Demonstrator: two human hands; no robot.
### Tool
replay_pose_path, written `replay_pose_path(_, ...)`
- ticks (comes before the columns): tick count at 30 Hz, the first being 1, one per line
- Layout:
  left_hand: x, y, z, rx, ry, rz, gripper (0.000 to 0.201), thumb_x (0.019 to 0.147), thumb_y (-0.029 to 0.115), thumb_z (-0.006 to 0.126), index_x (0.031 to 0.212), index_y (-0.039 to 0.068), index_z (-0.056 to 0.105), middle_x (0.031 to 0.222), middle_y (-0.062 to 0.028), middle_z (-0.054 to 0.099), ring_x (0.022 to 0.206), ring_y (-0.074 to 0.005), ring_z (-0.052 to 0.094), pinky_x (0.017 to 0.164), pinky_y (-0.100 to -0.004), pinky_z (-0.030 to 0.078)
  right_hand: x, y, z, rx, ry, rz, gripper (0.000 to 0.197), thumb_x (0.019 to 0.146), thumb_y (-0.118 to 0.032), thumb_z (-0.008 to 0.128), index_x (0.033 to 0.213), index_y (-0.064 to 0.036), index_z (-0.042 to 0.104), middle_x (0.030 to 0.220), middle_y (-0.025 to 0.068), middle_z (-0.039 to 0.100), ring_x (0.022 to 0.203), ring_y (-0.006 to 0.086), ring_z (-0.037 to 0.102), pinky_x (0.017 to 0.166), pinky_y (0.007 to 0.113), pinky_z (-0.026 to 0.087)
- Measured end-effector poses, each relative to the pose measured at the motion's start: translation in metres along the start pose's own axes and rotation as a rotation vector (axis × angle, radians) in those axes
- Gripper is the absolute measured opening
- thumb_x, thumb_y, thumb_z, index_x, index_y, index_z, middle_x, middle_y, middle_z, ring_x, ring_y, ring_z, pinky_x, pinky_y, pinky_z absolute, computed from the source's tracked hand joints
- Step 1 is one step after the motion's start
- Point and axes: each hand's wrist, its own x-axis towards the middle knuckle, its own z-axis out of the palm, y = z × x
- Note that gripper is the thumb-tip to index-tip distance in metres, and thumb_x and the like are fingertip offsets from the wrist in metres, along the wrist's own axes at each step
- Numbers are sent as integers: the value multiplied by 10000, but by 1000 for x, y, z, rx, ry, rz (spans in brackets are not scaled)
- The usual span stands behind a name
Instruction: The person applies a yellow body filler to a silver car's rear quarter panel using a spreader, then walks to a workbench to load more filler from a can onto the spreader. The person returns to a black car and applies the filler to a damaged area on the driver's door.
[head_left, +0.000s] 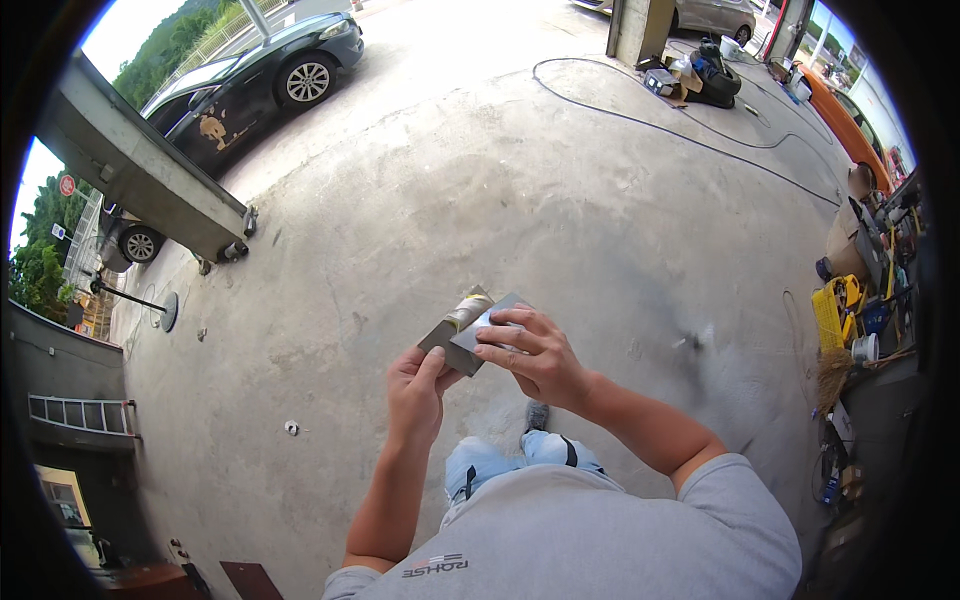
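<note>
In front of my body, my left hand (417, 388) grips a flat dark-grey plate (438, 340), its thumb on top and its other fingers below. A pale yellowish, putty-like paste (468, 309) lies on the plate's far end. My right hand (543, 362) is closed on a shiny metal putty spreader (508, 302), its fingers laid over the upper face. The spreader overlaps the plate's right side, close beside the paste. My fingers partly hide both tools, and whether the spreader's edge touches the paste I cannot tell.
Concrete floor (330, 330) surrounds me. A dark car (255, 95) with a sanded patch stands at far left, past a pillar (150, 175). A hose (690, 140) curves across the far right floor. Tools and a yellow basket (828, 318) crowd the right; a ladder (82, 414) hangs left.
</note>
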Motion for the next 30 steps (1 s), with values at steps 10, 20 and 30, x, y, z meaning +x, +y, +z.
replay_pose_path(10, 193, 48, -65, 42, 158, 126, 290, 1088, 106, 531, 1274, -86, 642, 1179, -171, 731, 1046, -224, 736, 958, -380, 609, 111, 123, 66, 550, 9, 516, 176, 1006, -33, 618, 1166, -40, 693, 1127, 111, 725, 1043, 218, 679, 873, 343, 544)
replay_pose_path(20, 401, 164, -163, 482, 12, 277, 284, 1071, 58, 560, 1309, -46, 675, 1063, -82, 745, 962, -108, 673, 874, -259, 535, 367, 286, 172, 884, 232, 750, 188, 1049, -41, 482, 1154, -13, 636, 1060, 22, 663, 983, 87, 574, 919, 242, 452)
replay_pose_path(30, 614, 197, -169, 728, -88, 389, 335, 1030, 30, 590, 1351, -7, 675, 1047, -145, 747, 931, -159, 679, 847, -285, 522, 487, 399, 268, 1122, 365, 850, 188, 1066, -41, 495, 1191, -12, 632, 1059, 34, 666, 992, 80, 584, 902, 253, 472)
